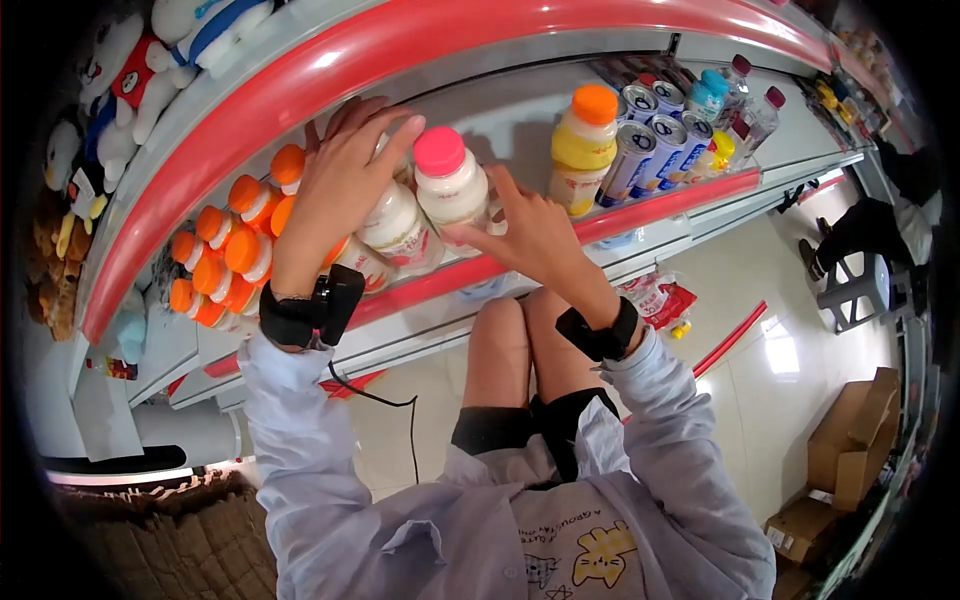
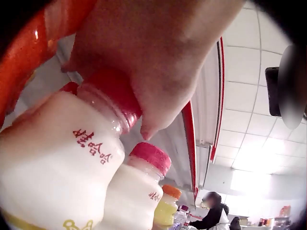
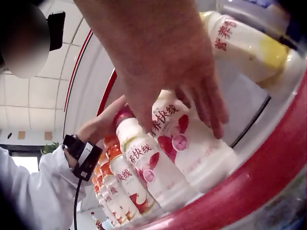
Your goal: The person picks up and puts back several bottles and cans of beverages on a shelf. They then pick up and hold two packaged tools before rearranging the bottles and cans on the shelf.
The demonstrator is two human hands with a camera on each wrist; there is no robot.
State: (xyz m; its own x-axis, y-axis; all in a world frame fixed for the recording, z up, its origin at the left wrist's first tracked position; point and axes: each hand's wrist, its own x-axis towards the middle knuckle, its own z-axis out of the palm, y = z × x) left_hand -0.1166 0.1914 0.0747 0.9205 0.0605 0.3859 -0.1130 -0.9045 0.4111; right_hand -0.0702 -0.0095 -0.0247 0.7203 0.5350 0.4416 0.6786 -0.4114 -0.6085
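My left hand (image 1: 338,185) lies over the top of a white drink bottle (image 1: 398,228), its fingers stretched forward. In the left wrist view that bottle's red cap (image 2: 112,93) sits beneath the palm, between thumb and fingers. Beside it stands a second white bottle with a pink cap (image 1: 439,151). My right hand (image 1: 540,232) is at this second bottle's right side, thumb and forefinger spread apart. Its fingers look straight alongside the printed label (image 3: 175,129) in the right wrist view. Both bottles stand upright on the shelf.
Orange-capped bottles (image 1: 242,250) stand in rows at the left. To the right are a yellow drink bottle (image 1: 583,150), several blue-and-white cans (image 1: 665,150) and clear bottles (image 1: 757,122). A red strip (image 1: 650,212) edges the shelf. Plush toys (image 1: 130,85) sit upper left, cardboard boxes (image 1: 850,440) on the floor.
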